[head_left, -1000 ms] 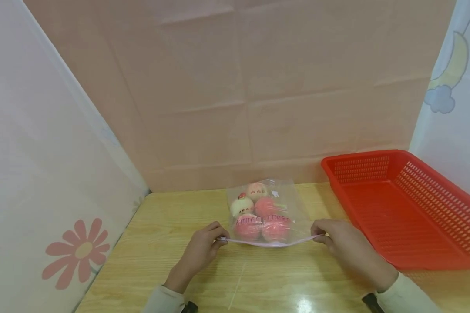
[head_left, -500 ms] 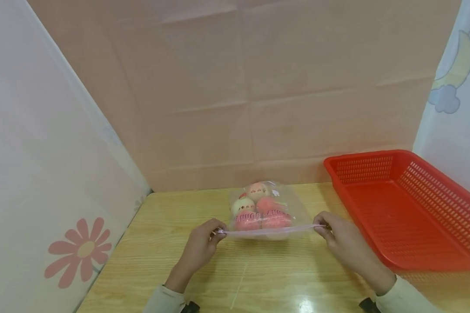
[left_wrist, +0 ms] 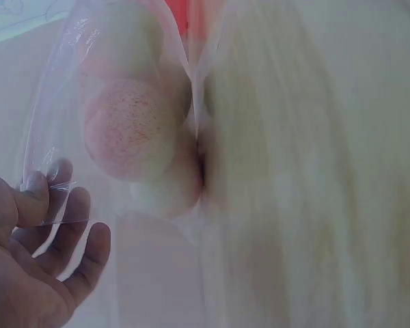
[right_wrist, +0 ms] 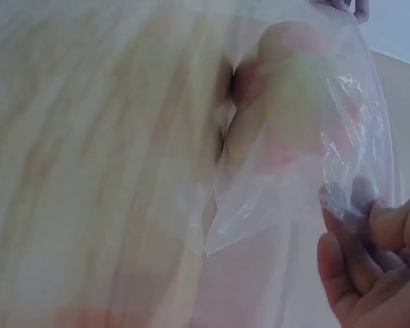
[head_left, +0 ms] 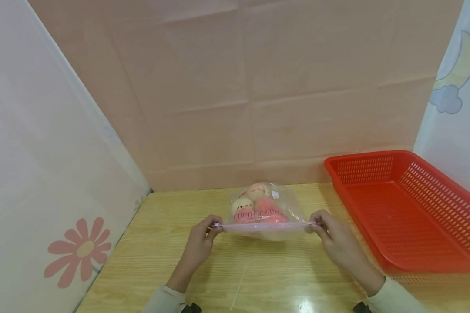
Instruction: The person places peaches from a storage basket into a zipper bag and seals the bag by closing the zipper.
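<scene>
A clear zip bag with pink lettering stands in the middle of the wooden table, its pale pink zip edge stretched between both hands. Inside are several round peaches, some cream and some pink. My left hand pinches the left end of the zip edge, beside a small white slider. The right end is pinched by my right hand. Through the film in the left wrist view, a speckled pink peach shows. The right wrist view has my right thumb and fingers on the bag's corner.
A red plastic basket with perforated walls sits on the right of the table. A plain peach-coloured cloth hangs behind, and printed cloths flank both sides.
Both hands have raised the bag's zip edge up and away from the front, so it now overlaps the lower fruit. The basket has stayed in place.
</scene>
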The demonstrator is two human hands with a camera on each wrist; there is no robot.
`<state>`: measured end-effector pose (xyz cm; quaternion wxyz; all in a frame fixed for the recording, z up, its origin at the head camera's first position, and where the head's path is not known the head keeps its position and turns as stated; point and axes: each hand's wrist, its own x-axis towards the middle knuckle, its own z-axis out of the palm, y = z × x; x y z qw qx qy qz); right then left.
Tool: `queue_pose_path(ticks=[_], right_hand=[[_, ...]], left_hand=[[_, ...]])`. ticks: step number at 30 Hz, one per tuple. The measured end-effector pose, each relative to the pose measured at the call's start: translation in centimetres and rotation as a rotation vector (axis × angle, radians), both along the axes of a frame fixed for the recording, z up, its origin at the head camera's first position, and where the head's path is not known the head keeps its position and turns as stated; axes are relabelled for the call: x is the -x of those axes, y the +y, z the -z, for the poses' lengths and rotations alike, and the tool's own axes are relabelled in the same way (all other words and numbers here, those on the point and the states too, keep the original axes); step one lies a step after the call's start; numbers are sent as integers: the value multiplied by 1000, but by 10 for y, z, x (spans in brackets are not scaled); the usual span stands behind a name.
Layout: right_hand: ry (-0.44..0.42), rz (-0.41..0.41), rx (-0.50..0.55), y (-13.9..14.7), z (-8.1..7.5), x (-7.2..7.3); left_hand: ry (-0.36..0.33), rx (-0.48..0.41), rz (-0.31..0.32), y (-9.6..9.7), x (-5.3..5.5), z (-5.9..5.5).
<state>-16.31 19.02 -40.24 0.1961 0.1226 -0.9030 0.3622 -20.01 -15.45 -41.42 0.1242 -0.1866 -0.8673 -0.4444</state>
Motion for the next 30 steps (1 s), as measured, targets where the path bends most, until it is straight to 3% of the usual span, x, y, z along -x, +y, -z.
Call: queue_pose_path(ticks=[6,9,12,18,25,27,30], right_hand=[[-162,42,4,-1,3,3],[-161,25,-61,1,2,3],[-108,-31,-160,4,0,1],[9,-126,-268,5,1,-3],[203,-39,-299,0,-8,-2],[214,-31,-307,1,-9,-2],[174,-29,-317,4,-8,-2]], left_hand=[[-184,-57,39,2,1,4],[-228,-74,71,2,1,4],[-248,-71,95,-1,0,5],[-219,-47,89,-4,-4,3],[27,-50,-4,-2,-11,-13],[39,-48,4,-1,-9,-11],[-27,-29,16,-1,-8,-4]])
